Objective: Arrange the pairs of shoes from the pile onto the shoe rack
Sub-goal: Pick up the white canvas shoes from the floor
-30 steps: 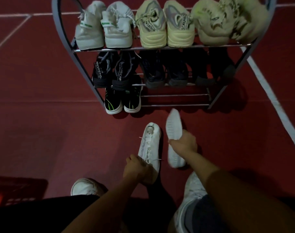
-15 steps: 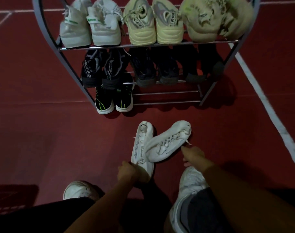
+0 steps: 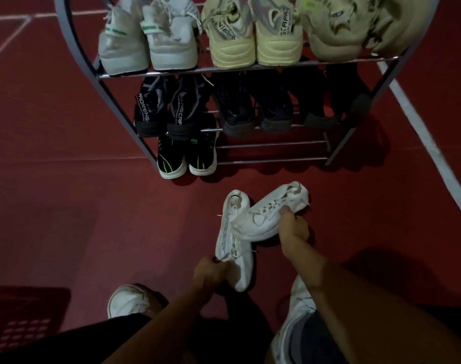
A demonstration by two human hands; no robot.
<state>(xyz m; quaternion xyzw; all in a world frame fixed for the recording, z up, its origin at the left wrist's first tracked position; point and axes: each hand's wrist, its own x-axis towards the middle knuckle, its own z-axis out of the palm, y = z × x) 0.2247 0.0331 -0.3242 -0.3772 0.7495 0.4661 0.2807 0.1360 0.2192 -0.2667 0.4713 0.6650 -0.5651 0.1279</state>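
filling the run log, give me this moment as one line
left hand: grips left white shoe | right hand: grips right white shoe, crossed over the left one | shoe rack: bottom tier right free

- left hand [image 3: 211,274] grips one white shoe [image 3: 233,248] by its toe end;
- right hand [image 3: 292,229] holds the other white shoe [image 3: 266,219] (tilted across the first);
- shoe rack [image 3: 250,68] beyond.

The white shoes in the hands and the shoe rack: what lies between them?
Only bare red floor lies between the white shoes and the shoe rack, seen in the head view.
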